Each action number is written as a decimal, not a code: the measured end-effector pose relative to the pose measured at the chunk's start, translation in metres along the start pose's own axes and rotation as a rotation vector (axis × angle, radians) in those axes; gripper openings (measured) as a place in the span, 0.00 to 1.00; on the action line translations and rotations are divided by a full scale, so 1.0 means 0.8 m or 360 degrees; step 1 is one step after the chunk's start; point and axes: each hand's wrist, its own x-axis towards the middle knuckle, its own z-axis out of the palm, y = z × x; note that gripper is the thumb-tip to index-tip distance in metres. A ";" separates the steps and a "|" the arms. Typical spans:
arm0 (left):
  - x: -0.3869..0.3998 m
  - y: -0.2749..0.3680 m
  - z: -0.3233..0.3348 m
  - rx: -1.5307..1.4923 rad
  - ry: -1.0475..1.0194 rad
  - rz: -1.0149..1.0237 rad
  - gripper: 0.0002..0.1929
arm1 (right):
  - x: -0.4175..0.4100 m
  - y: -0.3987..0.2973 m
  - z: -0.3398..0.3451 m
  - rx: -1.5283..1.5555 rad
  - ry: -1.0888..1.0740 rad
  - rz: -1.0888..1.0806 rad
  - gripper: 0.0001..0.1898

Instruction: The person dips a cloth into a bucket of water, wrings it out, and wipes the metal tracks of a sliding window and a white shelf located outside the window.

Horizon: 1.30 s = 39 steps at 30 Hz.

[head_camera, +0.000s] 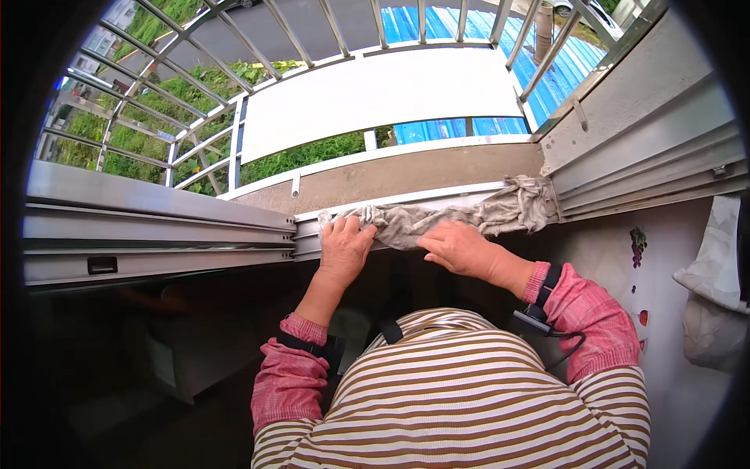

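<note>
A crumpled grey-beige cloth (404,223) lies stretched along the metal track of a sliding window (307,243), its bunched right end against the side frame. My left hand (344,243) presses on the cloth's left part with bent fingers; whether they grip it cannot be told. Over the cloth's lower middle edge is my right hand (457,245), its fingers extended and slightly blurred, and I cannot tell whether it holds any fabric. Both forearms wear pink sleeve covers with black straps.
Sliding window panels (158,225) stand at the left, and the metal side frame (644,152) at the right. Beyond the concrete sill (387,173) are a white board (381,99) and metal safety bars (234,44). A pale draped covering (712,264) hangs at the far right.
</note>
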 end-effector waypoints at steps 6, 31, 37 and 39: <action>-0.039 -0.055 -0.001 0.0180 0.0148 -0.0567 0.05 | 0.060 -0.041 0.068 0.0015 -0.0077 -0.0050 0.17; 0.199 0.177 0.068 -0.0712 -0.0206 0.0689 0.18 | -0.168 0.093 -0.091 -0.1014 -0.0275 0.0793 0.11; 0.194 0.158 0.068 -0.0567 -0.0238 0.0648 0.15 | -0.171 0.100 -0.095 -0.1022 -0.0136 0.0728 0.08; 0.199 0.153 0.050 -0.0758 0.0062 0.0321 0.11 | -0.162 0.105 -0.107 -0.1166 0.0360 0.0510 0.06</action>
